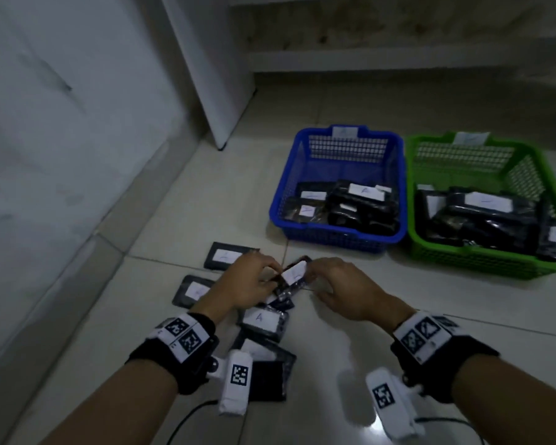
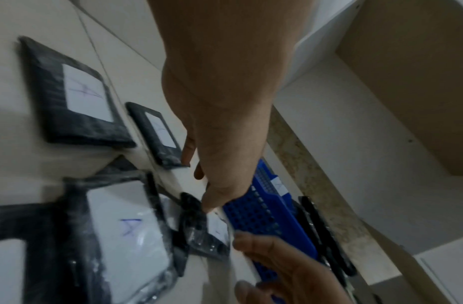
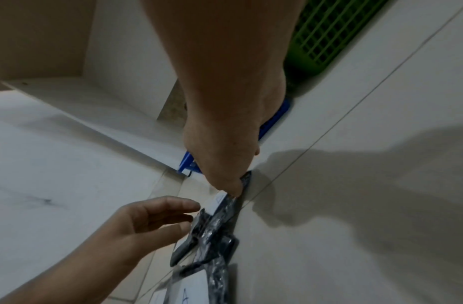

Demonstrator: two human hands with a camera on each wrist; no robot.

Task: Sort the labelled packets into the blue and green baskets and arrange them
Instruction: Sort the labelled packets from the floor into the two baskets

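A small black packet [image 1: 294, 273] with a white label is lifted off the floor and tilted. My left hand [image 1: 272, 273] holds its left edge and my right hand [image 1: 312, 271] pinches its right end. The right wrist view shows the right fingertips [image 3: 231, 190] pinching the packet [image 3: 217, 220]. In the left wrist view the left thumb [image 2: 209, 206] touches its label [image 2: 217, 226]. Several labelled packets lie on the floor below my hands, one marked A [image 1: 264, 319]. The blue basket [image 1: 334, 240] and green basket [image 1: 463, 260] stand ahead to the right, both holding packets.
Two loose packets [image 1: 230, 255] [image 1: 195, 290] lie left of my hands, another [image 1: 267, 377] under my left wrist. A white panel [image 1: 77, 155] runs along the left and a white cabinet side [image 1: 219, 91] stands behind. Bare tile floor [image 1: 398, 300] lies right of my hands.
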